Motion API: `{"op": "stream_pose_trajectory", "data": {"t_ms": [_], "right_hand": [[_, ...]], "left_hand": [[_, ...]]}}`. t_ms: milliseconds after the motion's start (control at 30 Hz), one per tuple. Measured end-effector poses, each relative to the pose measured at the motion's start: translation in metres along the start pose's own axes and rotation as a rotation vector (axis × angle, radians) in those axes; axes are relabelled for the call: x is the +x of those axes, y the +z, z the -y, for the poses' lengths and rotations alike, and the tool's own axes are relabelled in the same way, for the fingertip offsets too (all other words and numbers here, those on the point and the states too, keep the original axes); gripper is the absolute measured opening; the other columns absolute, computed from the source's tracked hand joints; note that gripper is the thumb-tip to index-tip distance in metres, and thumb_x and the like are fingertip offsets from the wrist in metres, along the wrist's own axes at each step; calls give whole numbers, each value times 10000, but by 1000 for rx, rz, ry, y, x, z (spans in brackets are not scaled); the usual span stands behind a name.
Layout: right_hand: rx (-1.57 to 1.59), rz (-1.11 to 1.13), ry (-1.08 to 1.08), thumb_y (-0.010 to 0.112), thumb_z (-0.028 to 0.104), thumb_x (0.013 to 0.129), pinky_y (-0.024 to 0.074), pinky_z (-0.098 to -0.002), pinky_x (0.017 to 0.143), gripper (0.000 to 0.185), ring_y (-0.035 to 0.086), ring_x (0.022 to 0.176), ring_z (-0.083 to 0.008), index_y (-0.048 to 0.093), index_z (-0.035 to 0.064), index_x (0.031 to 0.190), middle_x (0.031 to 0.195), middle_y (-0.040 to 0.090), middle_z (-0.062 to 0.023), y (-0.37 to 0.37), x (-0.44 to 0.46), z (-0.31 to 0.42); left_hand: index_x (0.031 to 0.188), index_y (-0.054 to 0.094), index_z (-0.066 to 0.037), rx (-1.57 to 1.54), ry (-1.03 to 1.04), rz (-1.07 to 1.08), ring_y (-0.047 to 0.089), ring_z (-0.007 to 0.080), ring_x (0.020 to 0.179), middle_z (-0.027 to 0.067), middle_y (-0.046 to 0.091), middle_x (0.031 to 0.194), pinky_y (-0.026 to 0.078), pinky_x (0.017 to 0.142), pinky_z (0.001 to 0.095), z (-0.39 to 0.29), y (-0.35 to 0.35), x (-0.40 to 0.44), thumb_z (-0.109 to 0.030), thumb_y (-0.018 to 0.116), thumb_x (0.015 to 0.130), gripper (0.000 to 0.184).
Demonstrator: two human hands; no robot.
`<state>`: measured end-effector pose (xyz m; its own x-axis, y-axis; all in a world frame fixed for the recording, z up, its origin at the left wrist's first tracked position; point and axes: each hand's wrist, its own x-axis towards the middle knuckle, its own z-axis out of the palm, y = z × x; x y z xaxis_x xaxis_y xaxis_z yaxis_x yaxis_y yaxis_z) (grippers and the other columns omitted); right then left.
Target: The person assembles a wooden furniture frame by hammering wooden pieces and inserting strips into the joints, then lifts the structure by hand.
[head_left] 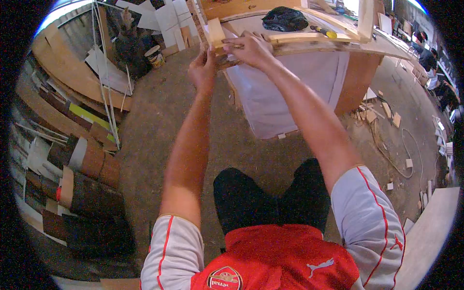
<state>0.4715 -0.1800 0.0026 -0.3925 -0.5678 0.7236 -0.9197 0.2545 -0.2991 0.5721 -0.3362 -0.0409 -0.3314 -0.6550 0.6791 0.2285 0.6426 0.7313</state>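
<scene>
A pale wooden frame [295, 39] lies on a workbench covered at the front with white sheeting [290, 92]. My left hand [202, 70] grips the frame's near left corner from outside, thumb and fingers closed at its edge. Bent over the same corner from the right is my right hand [252, 48], its fingers pressed onto the wood beside a short upright wooden block [215, 32]. Inside the frame lies a crumpled black plastic bag [285, 19]. A yellow and black tool handle [324, 32] rests by the near rail. The fingertips partly hide the corner joint.
Boards and panels [72, 82] lean along the left wall, with a white bucket [154, 57] on the floor near them. Wood offcuts [382, 111] and a cable [394, 166] lie on the floor at right. Several people [427, 63] are in the far right background.
</scene>
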Motion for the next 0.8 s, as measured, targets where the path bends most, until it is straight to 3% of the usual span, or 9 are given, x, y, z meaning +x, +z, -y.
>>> {"op": "stream_pose_trajectory", "data": {"t_ms": [167, 300, 367, 500, 800], "right_hand": [[-31, -204, -56, 661, 625, 801, 371, -471, 1037, 581, 552, 1154, -344, 643, 316, 1292, 1114, 634, -112, 17, -6, -8], [-10, -258, -110, 677, 608, 800, 370, -469, 1036, 662, 549, 1163, -332, 595, 258, 1356, 1172, 635, -113, 13, -11, -9], [-51, -200, -140, 670, 602, 810, 368, -467, 1038, 634, 548, 1166, -323, 605, 266, 1344, 1193, 632, -112, 7, -15, -7], [-105, -173, -158, 654, 584, 833, 362, -462, 1044, 566, 548, 1171, -316, 636, 270, 1303, 1194, 634, -105, 0, -23, 3], [48, -171, -71, 626, 372, 894, 409, -443, 1004, 308, 608, 1080, -287, 727, 217, 1141, 1084, 688, -66, -9, -13, 1]], "left_hand": [[1074, 728, -19, 142, -3, -21, 731, 267, 798, 205, 732, 884, 539, 709, 377, -17, -2, -8, -416, 634, 935, 431], [1055, 727, -7, 163, 61, -5, 730, 273, 813, 201, 731, 882, 534, 719, 389, 4, -2, 1, -433, 636, 935, 452], [1046, 723, 2, 169, 22, -9, 729, 281, 821, 204, 730, 885, 531, 726, 397, -24, -5, -11, -439, 635, 936, 463], [1068, 719, -10, 172, 74, -38, 722, 321, 814, 226, 716, 888, 525, 718, 411, -11, -1, -7, -441, 632, 936, 460], [1137, 715, -90, 290, 75, -93, 708, 365, 763, 249, 687, 848, 516, 663, 452, -30, -6, -17, -528, 605, 922, 500]]}}
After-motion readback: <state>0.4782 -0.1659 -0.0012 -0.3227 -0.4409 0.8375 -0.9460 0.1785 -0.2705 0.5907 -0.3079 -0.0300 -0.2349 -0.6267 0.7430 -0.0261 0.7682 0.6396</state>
